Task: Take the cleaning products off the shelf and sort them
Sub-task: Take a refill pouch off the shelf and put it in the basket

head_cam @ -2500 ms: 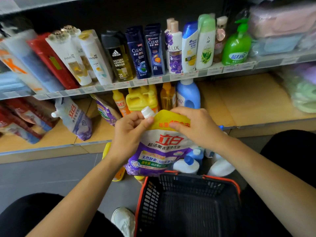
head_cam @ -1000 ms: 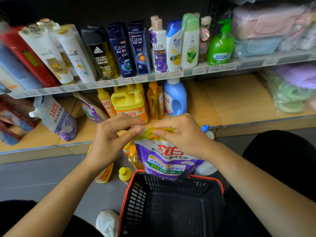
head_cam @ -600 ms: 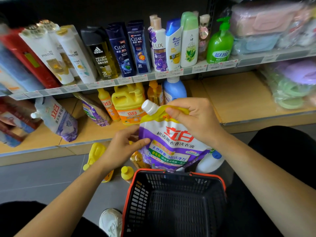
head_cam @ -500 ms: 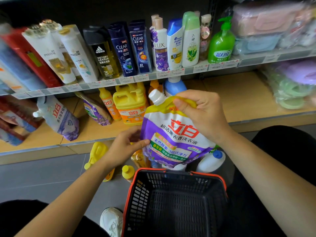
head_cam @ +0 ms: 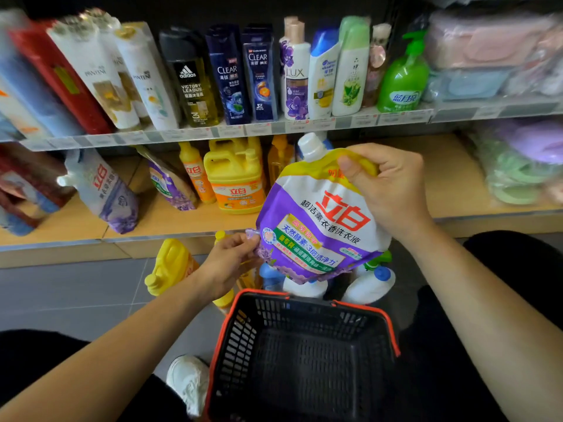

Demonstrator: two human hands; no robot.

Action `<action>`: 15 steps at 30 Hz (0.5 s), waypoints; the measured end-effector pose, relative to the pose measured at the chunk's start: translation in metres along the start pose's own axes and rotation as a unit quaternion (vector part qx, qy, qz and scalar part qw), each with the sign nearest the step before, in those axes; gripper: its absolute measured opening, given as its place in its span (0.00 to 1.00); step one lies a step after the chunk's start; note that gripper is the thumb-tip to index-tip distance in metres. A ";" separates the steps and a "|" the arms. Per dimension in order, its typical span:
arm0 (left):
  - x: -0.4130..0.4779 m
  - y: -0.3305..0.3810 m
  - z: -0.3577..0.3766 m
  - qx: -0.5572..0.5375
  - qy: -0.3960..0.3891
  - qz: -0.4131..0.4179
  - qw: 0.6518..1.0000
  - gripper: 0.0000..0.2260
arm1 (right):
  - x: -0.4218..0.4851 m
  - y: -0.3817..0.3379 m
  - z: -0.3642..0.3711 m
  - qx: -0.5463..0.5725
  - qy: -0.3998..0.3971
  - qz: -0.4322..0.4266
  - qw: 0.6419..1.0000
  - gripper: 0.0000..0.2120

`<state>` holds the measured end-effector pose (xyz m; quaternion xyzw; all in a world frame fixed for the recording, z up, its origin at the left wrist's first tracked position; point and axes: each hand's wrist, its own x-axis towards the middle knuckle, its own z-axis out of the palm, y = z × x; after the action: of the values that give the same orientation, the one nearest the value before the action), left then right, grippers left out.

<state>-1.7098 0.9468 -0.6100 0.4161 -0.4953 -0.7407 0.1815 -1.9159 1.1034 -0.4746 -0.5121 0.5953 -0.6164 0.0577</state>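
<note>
Refill pouch (head_cam: 320, 233) is up in the air in front of me, hanging over the far rim of the basket (head_cam: 350, 304), between it and the lower shelf (head_cam: 451, 178). It's soft and floppy, looks full so I'd guess fairly heavy, and the film is probably slick. The stiffer sealed top next to the cap (head_cam: 309, 146) seems the best spot to hang on to, with some support down low.

My right hand (head_cam: 387, 190) has that part, thumb and fingers curled round the yellow top edge. My left hand (head_cam: 228, 263) pinches the bottom-left corner.

Around me: wooden shelf boards with more bottles standing, and a grey tile floor (head_cam: 76, 287). A yellow jug (head_cam: 170, 266) leans tipped there and white bottles (head_cam: 368, 284) sit just past the basket.
</note>
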 end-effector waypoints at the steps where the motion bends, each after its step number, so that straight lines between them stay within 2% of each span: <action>1: 0.000 0.001 0.000 -0.009 0.023 0.020 1.000 0.08 | 0.000 0.004 -0.002 -0.005 0.006 0.011 1.000 0.04; 5: -0.006 0.018 -0.008 -0.007 0.096 0.117 0.988 0.09 | 0.001 0.036 -0.013 -0.045 0.019 0.067 0.997 0.02; 9: -0.015 0.044 -0.015 0.016 0.162 0.254 0.953 0.10 | 0.000 0.074 -0.016 -0.050 0.032 0.145 0.988 0.05; 15: -0.027 0.086 -0.017 0.055 0.189 0.384 0.902 0.08 | 0.000 0.109 0.002 -0.067 0.037 0.221 0.972 0.11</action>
<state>-1.6928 0.9172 -0.5246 0.3350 -0.6130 -0.4924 0.5192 -1.9732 1.0715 -0.5613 -0.3475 0.7352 -0.5658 0.1361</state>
